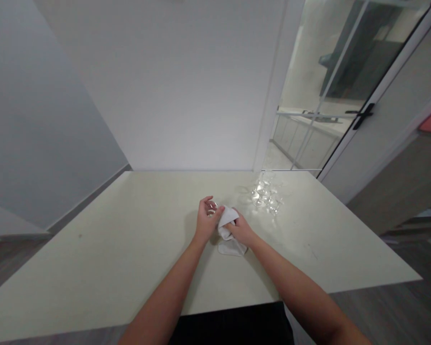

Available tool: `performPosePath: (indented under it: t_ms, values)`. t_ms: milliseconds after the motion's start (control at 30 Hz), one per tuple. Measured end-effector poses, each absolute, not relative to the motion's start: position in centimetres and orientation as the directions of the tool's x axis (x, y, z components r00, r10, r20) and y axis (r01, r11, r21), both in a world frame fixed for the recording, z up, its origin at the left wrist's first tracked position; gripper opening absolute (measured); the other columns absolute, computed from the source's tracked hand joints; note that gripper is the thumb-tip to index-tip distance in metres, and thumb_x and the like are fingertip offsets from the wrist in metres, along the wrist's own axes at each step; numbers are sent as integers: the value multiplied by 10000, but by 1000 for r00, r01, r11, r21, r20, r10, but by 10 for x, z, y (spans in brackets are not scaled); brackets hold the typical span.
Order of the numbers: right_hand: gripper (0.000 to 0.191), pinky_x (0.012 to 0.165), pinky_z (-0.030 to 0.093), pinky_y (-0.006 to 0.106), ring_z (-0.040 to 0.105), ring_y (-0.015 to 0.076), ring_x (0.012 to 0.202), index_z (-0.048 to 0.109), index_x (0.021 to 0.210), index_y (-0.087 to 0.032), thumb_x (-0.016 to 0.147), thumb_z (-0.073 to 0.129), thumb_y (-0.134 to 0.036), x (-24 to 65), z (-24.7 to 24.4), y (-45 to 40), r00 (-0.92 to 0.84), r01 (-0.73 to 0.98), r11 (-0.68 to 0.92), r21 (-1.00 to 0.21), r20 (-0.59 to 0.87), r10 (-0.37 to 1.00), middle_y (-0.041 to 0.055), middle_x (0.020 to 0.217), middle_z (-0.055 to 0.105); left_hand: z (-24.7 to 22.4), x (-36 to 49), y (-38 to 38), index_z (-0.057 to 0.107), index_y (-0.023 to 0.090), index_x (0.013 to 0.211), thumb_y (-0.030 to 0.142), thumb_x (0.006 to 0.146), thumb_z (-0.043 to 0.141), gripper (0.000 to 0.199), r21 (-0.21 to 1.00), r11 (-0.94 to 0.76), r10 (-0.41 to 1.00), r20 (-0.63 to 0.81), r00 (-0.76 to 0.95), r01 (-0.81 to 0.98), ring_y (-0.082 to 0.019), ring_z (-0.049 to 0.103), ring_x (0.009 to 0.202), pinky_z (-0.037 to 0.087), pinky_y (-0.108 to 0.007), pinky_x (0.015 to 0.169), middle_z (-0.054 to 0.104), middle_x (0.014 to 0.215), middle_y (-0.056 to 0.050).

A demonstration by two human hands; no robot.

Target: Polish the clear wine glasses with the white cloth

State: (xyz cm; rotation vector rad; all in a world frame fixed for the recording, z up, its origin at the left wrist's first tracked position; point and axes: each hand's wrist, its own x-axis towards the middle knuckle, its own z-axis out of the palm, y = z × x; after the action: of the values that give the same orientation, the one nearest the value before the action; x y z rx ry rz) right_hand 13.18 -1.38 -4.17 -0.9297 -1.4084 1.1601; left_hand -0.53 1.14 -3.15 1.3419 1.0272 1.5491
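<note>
My left hand (204,221) is closed around a small clear glass (211,209), its fingers curled about the far side. Folded white cloth (227,218) is gripped in my right hand (244,231), pressed up against the glass near my left thumb. A loose end of the cloth hangs toward the tabletop. Much of the glass is hidden by the left fingers and the cloth, so its full shape does not show. Beyond my right hand, several clear glasses (264,194) are grouped on the table.
A pale table (129,249) spreads around my hands, its far edge against a white wall (183,86). At the back right is a glass-paned door (330,91) with a black handle (363,116). A kitchen counter (309,122) shows through the panes.
</note>
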Motion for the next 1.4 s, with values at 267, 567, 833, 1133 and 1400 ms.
performPosePath:
  t_ms: [267, 567, 833, 1133, 1400]
  values:
    - [287, 652, 393, 234, 489, 103, 663, 614, 928, -153, 720, 646, -348, 136, -41, -19, -392, -89, -29, -996, 8, 920, -9, 775, 606, -22, -11, 6, 505, 178, 1007, 316, 586, 778, 520, 896, -127, 970, 202, 137, -425, -143, 611, 811, 478, -278, 733, 639, 987, -66]
    - [176, 668, 397, 229, 488, 106, 691, 612, 866, -160, 726, 620, -265, 132, -40, -13, -278, 7, 255, -967, 243, 929, -15, 764, 589, -28, -8, 12, 557, 174, 990, 316, 607, 770, 461, 938, -127, 986, 154, 61, -323, -131, 599, 775, 465, -264, 730, 641, 891, -30]
    - [257, 554, 377, 211, 481, 88, 562, 607, 842, -152, 641, 686, -291, 138, -43, -23, -446, -185, -232, -955, -129, 886, -21, 675, 571, -20, -14, -1, 567, 158, 1113, 487, 563, 781, 676, 871, 61, 909, 154, 388, -487, -196, 615, 875, 442, -298, 780, 665, 1039, -123]
    - [211, 696, 415, 246, 520, 132, 735, 623, 892, -160, 710, 618, -267, 131, -43, -10, -166, 19, 237, -971, 231, 959, 9, 825, 629, -25, -12, 12, 573, 174, 1015, 376, 628, 749, 470, 934, -131, 974, 184, 135, -331, -146, 598, 826, 454, -255, 730, 644, 976, -62]
    - [203, 618, 390, 227, 483, 105, 627, 604, 793, -159, 671, 663, -310, 138, -41, -12, -281, -22, 51, -998, 55, 958, -24, 694, 579, -26, -9, 9, 593, 171, 1007, 345, 640, 750, 435, 939, -66, 975, 132, 176, -338, -152, 613, 857, 448, -291, 823, 658, 959, -57]
